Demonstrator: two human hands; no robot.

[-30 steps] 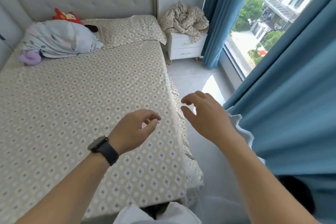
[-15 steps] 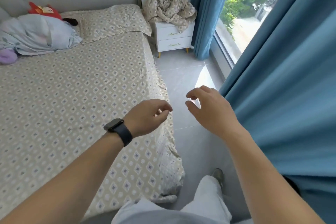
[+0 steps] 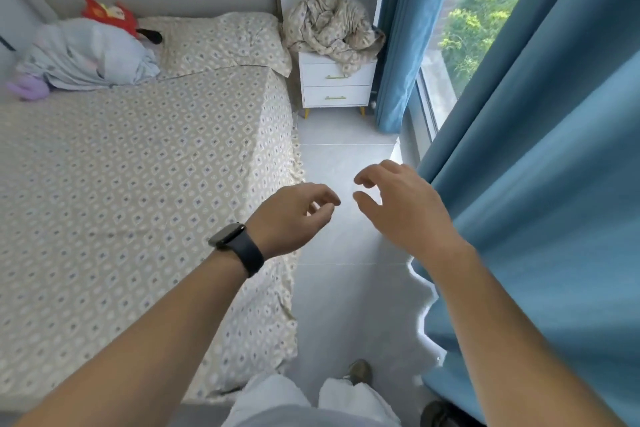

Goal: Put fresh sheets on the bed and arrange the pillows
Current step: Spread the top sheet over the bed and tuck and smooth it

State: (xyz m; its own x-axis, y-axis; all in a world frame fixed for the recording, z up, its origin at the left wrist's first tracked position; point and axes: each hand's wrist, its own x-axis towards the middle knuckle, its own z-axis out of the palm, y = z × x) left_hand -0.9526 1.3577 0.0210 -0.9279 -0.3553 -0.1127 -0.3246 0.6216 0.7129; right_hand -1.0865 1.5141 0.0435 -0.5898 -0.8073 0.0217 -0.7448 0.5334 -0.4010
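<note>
Nothing is held: the left hand [image 3: 294,218] and right hand [image 3: 401,208] are loosely curled above the floor [image 3: 343,163]. The patterned sheet [image 3: 138,184] is spread left of both, the pillow [image 3: 221,42] beyond. Tucking the hanging edge is probably called for next.

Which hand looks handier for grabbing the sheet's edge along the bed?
Probably the left hand: it hovers at the sheet edge, while the right hand hangs over bare floor beside the curtain.
</note>
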